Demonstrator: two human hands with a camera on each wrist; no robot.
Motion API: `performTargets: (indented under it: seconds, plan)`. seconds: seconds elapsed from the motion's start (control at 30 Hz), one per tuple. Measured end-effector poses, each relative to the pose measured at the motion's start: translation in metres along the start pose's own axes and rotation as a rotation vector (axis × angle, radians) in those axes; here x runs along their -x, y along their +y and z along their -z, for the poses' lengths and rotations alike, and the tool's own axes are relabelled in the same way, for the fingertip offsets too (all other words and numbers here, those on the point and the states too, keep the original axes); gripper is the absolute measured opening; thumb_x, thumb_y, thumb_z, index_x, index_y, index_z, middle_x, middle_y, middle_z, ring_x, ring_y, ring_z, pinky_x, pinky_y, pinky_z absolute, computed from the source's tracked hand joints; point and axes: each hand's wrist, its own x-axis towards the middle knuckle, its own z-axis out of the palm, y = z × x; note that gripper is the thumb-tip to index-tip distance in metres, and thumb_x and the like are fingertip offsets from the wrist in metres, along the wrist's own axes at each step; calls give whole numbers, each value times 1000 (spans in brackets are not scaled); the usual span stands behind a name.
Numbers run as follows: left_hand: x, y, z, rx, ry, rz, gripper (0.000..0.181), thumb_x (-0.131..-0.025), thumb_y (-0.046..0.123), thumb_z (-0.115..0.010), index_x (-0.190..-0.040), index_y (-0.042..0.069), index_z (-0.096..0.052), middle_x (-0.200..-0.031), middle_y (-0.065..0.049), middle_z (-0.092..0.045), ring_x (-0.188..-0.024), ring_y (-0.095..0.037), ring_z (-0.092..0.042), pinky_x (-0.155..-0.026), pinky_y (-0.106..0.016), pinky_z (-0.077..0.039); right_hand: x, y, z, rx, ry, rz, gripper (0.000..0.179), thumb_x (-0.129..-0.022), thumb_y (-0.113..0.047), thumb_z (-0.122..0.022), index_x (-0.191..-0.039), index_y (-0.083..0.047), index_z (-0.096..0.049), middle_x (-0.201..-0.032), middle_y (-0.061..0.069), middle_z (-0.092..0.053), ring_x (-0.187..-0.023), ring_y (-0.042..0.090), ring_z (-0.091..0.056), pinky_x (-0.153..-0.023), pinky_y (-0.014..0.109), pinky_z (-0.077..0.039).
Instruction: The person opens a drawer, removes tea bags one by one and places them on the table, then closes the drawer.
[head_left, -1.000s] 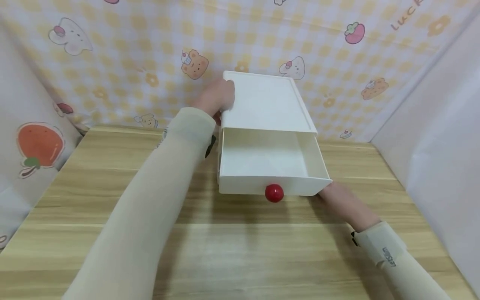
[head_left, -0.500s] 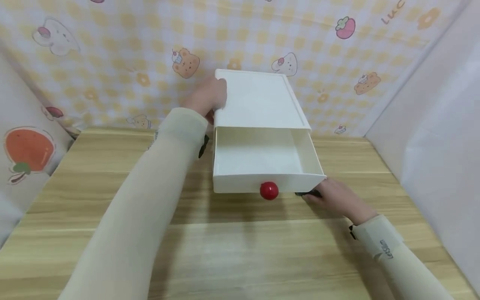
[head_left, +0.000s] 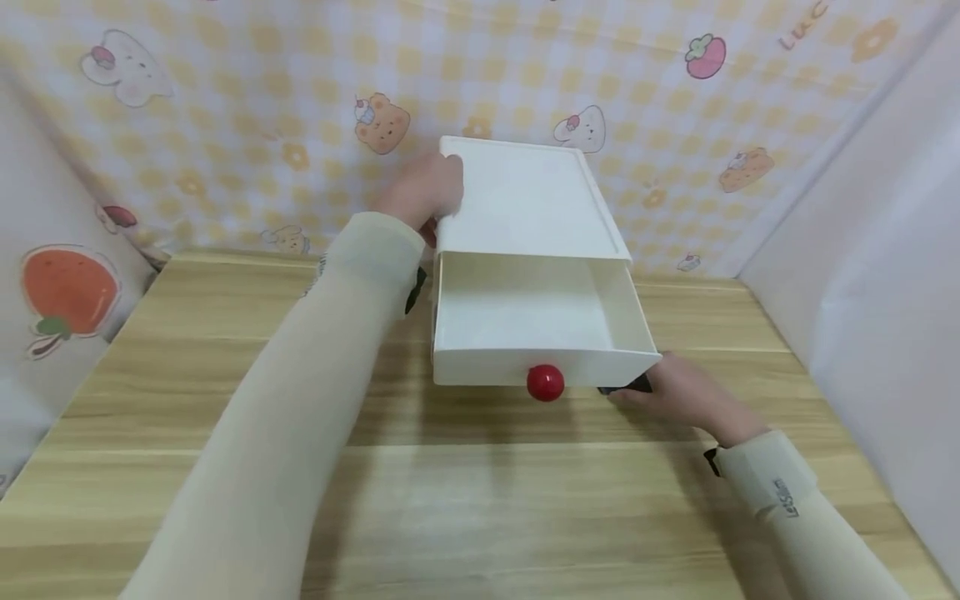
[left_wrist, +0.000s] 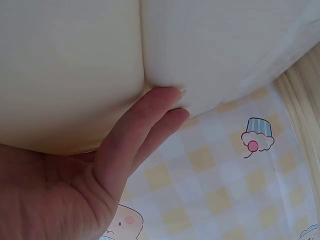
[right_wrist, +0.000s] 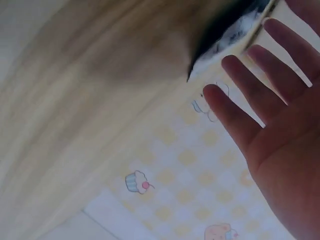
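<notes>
A white cabinet (head_left: 528, 200) stands tilted over the wooden table, its drawer (head_left: 525, 321) pulled out at the front. A round red knob (head_left: 545, 382) sits on the drawer front. My left hand (head_left: 422, 190) grips the cabinet's left edge near the back; in the left wrist view its fingers (left_wrist: 137, 117) curl at a seam, the rest hidden. My right hand (head_left: 686, 400) is low by the drawer's right front corner. In the right wrist view its fingers (right_wrist: 232, 117) are straight and spread beside a dark flat thing (right_wrist: 227, 37) with a mottled pale side, kind unclear.
The wooden table (head_left: 480, 517) runs under the cabinet and shows a shadow there. A yellow checked cloth (head_left: 300, 108) with cartoon prints hangs at the back. White cloth walls (head_left: 892, 317) stand at both sides.
My right hand has drawn slightly outward from under the drawer front, and the dark thing beside it shows more. The left hand keeps its hold; the whole view shifts slightly.
</notes>
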Motion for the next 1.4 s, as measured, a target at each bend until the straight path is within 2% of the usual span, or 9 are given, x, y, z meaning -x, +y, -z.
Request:
performTargets:
  seconds: [0.2, 0.37, 0.5, 0.67, 0.8, 0.9, 1.07, 1.27, 1.4]
  plan:
    - [-2, 1, -1, 3, -4, 6, 50, -109, 18, -18, -157, 7, -21, -145, -21, -44, -91, -36, -69, -73, -41, -65, 4, -14, 12, 107, 189, 83, 33, -84, -11, -81, -114, -5, -71, -105, 16, -75, -83, 24, -69, -69, 44, -57]
    - [-1, 1, 0, -5, -9, 8, 50, -109, 18, -18, -158, 7, -21, -141, -21, -47, -91, -37, -70, -74, -41, -65, 10, -41, 30, 140, 500, 168, 23, -81, -2, -79, -103, -2, -75, -100, 14, -76, -87, 31, -75, -68, 46, -59]
    - [1, 2, 0, 26, -8, 29, 51, -110, 21, -17, -158, 7, -20, -138, -20, -48, -94, -35, -69, -77, -42, -65, 12, -64, 44, 135, 759, 190, 13, -90, -12, -70, -94, -1, -75, -86, 13, -75, -75, 26, -70, -70, 22, -54]
    - [5, 2, 1, 51, -10, 47, 51, -110, 24, -15, -157, 6, -22, -133, -20, -51, -93, -36, -69, -79, -43, -65, 14, -99, 53, 30, 1005, 202, 32, -95, -25, -65, -85, 4, -75, -76, 17, -72, -66, 27, -62, -81, 2, -44]
    - [9, 4, 0, 84, -4, 71, 56, -110, 32, -9, -155, 4, -27, -118, -19, -56, -92, -36, -71, -78, -41, -65, 12, -128, 50, 25, 1225, 302, 39, -93, -28, -69, -72, 5, -72, -66, 18, -67, -54, 31, -57, -67, 8, -49]
    - [9, 4, 0, 97, 0, 73, 58, -110, 35, -8, -155, 4, -28, -117, -18, -56, -91, -35, -70, -80, -42, -65, 7, -143, 43, 79, 1359, 495, 39, -90, -27, -73, -66, 4, -71, -61, 17, -66, -46, 30, -54, -47, 23, -48]
    - [4, 3, -1, 90, -1, 69, 56, -110, 33, -10, -156, 5, -26, -122, -20, -56, -90, -36, -70, -79, -42, -65, 3, -165, 34, 220, 1265, 738, 21, -87, -15, -73, -73, 2, -75, -67, 12, -70, -45, 25, -56, -33, 33, -40]
    - [3, 3, 0, 38, -11, 38, 51, -110, 22, -16, -159, 7, -20, -135, -21, -51, -92, -37, -69, -74, -41, -65, -3, -187, 30, 309, 1130, 744, 11, -85, -11, -70, -80, -3, -75, -78, 9, -72, -51, 22, -56, -32, 24, -32]
    - [5, 5, 0, 71, -6, 56, 53, -110, 29, -12, -158, 7, -23, -132, -19, -53, -91, -34, -69, -78, -42, -65, -7, -195, 27, 302, 1063, 706, 11, -87, -9, -65, -83, -3, -74, -85, 10, -72, -57, 22, -62, -36, 24, -42]
